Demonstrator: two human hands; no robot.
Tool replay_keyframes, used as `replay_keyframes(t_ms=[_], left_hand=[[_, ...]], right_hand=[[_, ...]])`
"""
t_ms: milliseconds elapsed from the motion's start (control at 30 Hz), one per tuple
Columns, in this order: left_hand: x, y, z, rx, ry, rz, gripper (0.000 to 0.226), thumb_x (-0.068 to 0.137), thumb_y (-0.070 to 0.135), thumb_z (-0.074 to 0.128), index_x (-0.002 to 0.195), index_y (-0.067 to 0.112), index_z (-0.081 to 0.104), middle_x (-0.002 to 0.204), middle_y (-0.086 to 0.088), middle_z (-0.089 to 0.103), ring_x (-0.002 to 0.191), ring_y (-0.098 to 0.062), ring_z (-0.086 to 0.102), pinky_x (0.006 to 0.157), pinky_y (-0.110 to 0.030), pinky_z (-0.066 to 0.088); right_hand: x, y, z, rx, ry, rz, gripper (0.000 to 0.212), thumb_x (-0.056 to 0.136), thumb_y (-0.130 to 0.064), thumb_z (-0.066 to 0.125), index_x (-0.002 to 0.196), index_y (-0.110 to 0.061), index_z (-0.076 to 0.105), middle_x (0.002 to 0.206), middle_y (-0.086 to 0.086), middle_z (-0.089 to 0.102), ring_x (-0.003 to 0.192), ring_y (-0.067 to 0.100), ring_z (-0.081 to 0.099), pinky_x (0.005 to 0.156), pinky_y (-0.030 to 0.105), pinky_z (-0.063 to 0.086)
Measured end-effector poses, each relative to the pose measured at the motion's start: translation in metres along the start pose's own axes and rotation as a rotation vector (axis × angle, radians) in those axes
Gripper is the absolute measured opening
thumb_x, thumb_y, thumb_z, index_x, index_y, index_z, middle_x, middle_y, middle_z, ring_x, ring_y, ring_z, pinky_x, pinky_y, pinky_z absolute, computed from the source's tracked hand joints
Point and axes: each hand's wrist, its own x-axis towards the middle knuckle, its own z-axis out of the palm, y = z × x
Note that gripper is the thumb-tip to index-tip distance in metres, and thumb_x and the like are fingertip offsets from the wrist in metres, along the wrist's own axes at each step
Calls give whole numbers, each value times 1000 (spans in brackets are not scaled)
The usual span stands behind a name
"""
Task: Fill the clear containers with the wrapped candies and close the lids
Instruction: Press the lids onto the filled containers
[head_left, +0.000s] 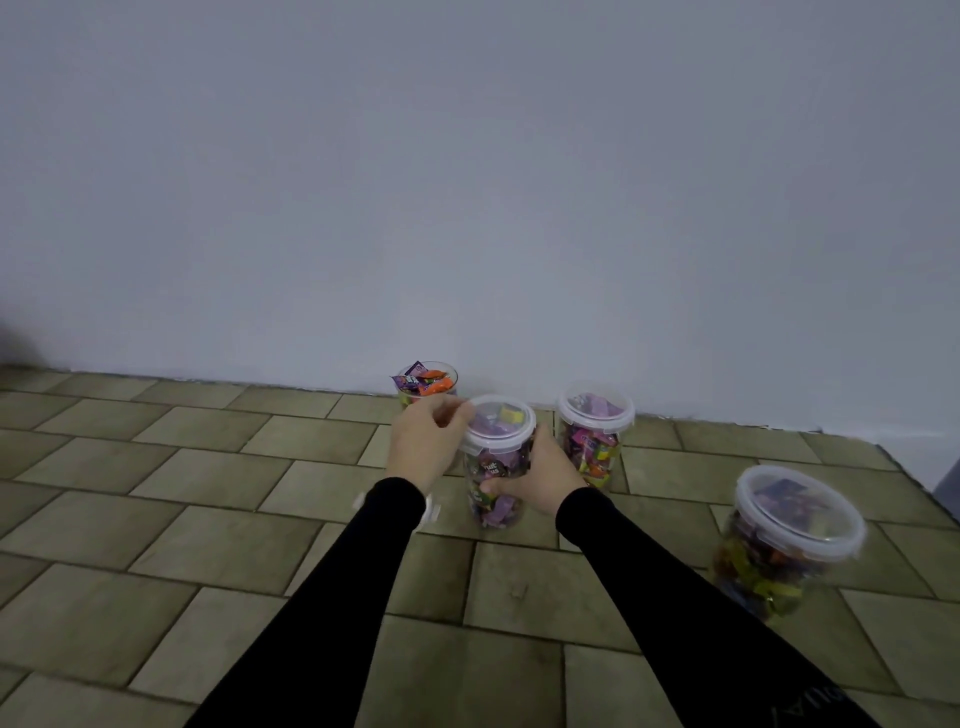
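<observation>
A clear container full of wrapped candies stands on the tiled floor in the middle, its lid on top. My right hand wraps around its side. At the lid's left rim sits my left hand, fingers pinched on the edge. Behind my left hand stands an open container heaped with candies, no lid on it. Two lidded, filled containers stand to the right: one by the wall, one nearer at the far right.
A white lid lies on the floor, mostly hidden under my left forearm. A plain wall runs close behind the containers. The tiled floor spreads to the left and front.
</observation>
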Motion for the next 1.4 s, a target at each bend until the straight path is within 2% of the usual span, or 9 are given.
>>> replay_keyframes(t_ms=[167,467,667,767,900,1033,1133,1200,1400], left_hand=[[-2,-3,-26,277,-339,244,44,80,42,74,122,37,60,116,10,48,100,-3,47,86,-17,36],[-5,-8,-8,85,-184,218,42,71,20,83,109,27,66,101,5,44,72,-7,43,69,-4,37],[0,-8,-2,141,-261,232,50,81,30,76,127,31,58,117,6,47,74,-8,44,73,-13,41],[2,-15,-13,185,-292,299,59,86,27,70,139,30,46,138,9,43,87,-8,47,82,-18,41],[-7,-46,-33,284,-207,366,30,90,7,62,117,18,64,120,4,53,93,2,50,84,-6,36],[-10,-75,-62,622,-382,303,20,91,11,59,106,18,70,118,-1,60,107,-19,52,95,-29,40],[-12,-89,-81,795,-514,215,23,84,37,69,105,27,69,121,6,58,113,-16,48,94,-28,38],[-13,-95,-89,764,-565,135,29,75,46,76,98,31,70,118,8,59,113,-13,48,95,-30,40],[-9,-101,-84,858,-644,237,19,87,24,66,105,23,73,119,3,66,117,-18,50,98,-26,39]], right_hand=[[4,3,-2,0,9,7,92,53,-23,92,127,-15,39,126,0,56,116,16,53,99,32,44],[4,3,0,-19,48,28,86,58,-20,91,126,-14,39,127,2,54,118,17,51,100,33,44],[-4,-15,3,-408,-1,152,44,87,-39,65,112,-4,62,108,11,67,101,26,63,78,28,47],[-11,-22,12,-569,-97,212,50,97,-46,39,108,-4,64,109,14,67,105,29,62,79,28,45],[-13,-34,29,-490,-195,255,46,95,-44,46,106,-2,62,108,16,66,104,30,63,77,29,46],[-12,-53,55,-317,-125,168,38,91,-38,56,65,-10,55,71,8,61,80,28,63,64,28,41],[2,-62,75,-179,-51,127,25,88,-28,61,97,-6,66,94,9,68,93,26,63,70,26,42],[16,-64,89,-89,1,142,42,81,-29,66,116,-8,58,108,7,66,100,25,63,82,26,48],[47,-58,114,31,189,166,95,65,-34,80,139,-11,26,133,11,50,118,27,53,100,43,45]])
